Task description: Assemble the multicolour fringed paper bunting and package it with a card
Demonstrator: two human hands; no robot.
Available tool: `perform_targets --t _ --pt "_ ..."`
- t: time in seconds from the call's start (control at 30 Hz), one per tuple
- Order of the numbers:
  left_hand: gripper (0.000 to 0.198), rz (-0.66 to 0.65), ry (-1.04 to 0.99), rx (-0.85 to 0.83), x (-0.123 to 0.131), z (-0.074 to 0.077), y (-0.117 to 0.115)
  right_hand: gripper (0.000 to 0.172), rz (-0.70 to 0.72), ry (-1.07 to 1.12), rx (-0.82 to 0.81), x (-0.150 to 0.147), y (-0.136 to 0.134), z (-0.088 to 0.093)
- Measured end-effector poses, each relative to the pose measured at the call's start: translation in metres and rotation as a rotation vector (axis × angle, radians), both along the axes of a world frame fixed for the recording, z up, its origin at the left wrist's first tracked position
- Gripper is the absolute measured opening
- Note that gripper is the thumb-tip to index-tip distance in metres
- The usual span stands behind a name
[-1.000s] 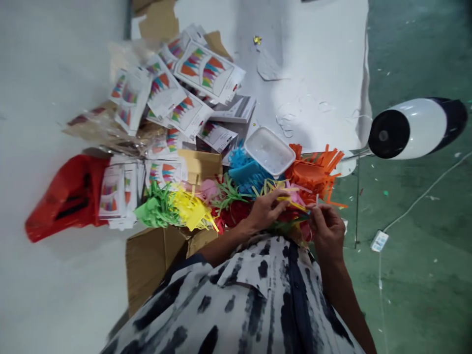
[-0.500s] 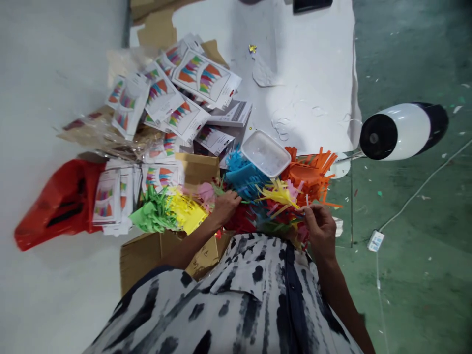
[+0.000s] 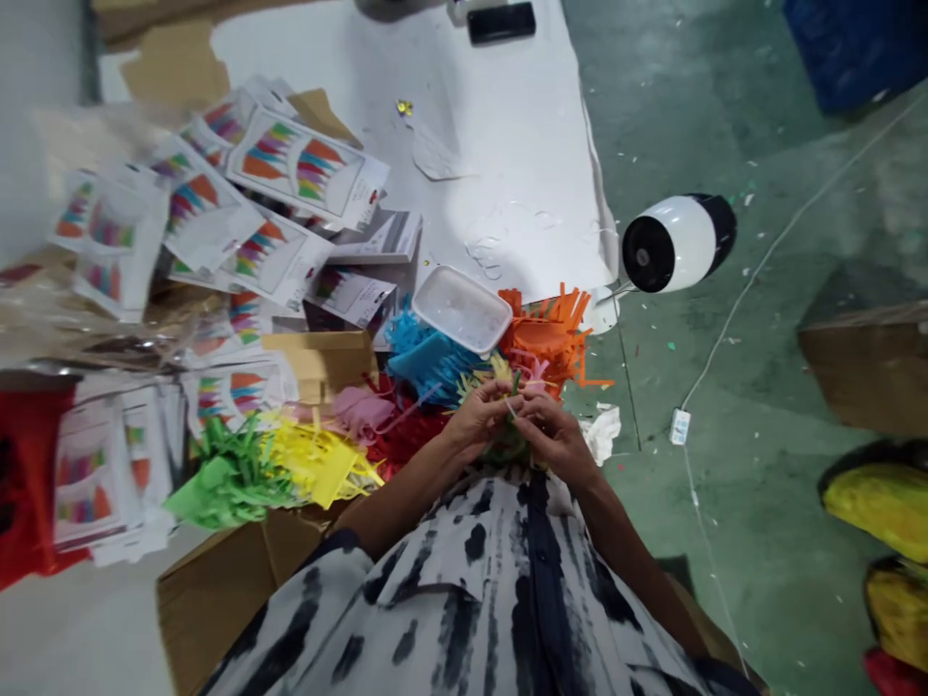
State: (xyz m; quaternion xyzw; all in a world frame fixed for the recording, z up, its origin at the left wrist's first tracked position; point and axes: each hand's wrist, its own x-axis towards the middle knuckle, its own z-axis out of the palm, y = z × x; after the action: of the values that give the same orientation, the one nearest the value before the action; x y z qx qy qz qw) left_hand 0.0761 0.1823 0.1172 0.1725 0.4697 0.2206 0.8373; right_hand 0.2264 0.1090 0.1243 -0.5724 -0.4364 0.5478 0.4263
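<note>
My left hand (image 3: 482,416) and my right hand (image 3: 555,430) meet in front of my shirt, fingers pinched together. Between them is a thin white strand, with a bit of green paper at the fingertips. Fringed paper surrounds them: a blue bundle (image 3: 431,365) and a white plastic tray (image 3: 462,309) lie beyond, an orange bundle (image 3: 547,338) beyond the right hand. Left of my left hand are pink paper (image 3: 362,414), a yellow bundle (image 3: 319,462) and a green bundle (image 3: 228,483). Dark green paper hangs just below my fingers.
Printed packages (image 3: 304,169) are piled at the left on the white table (image 3: 522,126). A red plastic item (image 3: 33,474) lies at the far left, an open cardboard box (image 3: 217,590) below. A white and black cylindrical device (image 3: 678,244) stands at the table's right edge.
My hands have come together; the right moved inward from the yellow strips, the left rightward to meet it. The view has shifted right, showing a box and yellow bundles on the floor.
</note>
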Motion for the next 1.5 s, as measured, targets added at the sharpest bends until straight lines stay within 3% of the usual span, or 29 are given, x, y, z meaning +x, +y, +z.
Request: perform_targets --t 0.17,0.33,0.43,0.77,0.9,1.1,1.3,1.5 --pt "0.053 -0.084 -0.035 -0.022 0.013 -0.003 0.001 0.024 -0.035 -0.021 -0.033 0.008 -0.005 -0.004" --pt "0.046 -0.023 0.132 0.211 0.01 0.0 0.014 0.023 -0.045 -0.055 -0.028 0.007 -0.004 -0.001" --pt "0.041 -0.043 0.155 0.266 0.01 0.002 0.018 0.022 -0.043 -0.069 -0.024 0.007 -0.003 -0.001" --pt "0.044 -0.04 -0.04 0.089 0.01 -0.005 0.018 0.026 -0.071 0.272 -0.165 0.012 -0.01 -0.01" --pt "0.037 -0.048 -0.046 0.138 0.009 -0.006 0.016 0.026 -0.067 0.323 -0.164 0.011 -0.008 -0.008" --pt "0.028 -0.054 0.073 0.379 0.013 0.004 0.017 0.025 -0.054 0.237 -0.113 0.011 -0.006 -0.008" --pt "0.022 -0.137 0.157 0.428 0.017 0.005 0.017 0.023 -0.015 0.043 -0.055 0.01 -0.008 -0.013" --pt "0.036 -0.253 0.139 0.417 0.018 0.002 0.013 0.025 -0.087 0.136 -0.098 0.008 -0.01 -0.02"
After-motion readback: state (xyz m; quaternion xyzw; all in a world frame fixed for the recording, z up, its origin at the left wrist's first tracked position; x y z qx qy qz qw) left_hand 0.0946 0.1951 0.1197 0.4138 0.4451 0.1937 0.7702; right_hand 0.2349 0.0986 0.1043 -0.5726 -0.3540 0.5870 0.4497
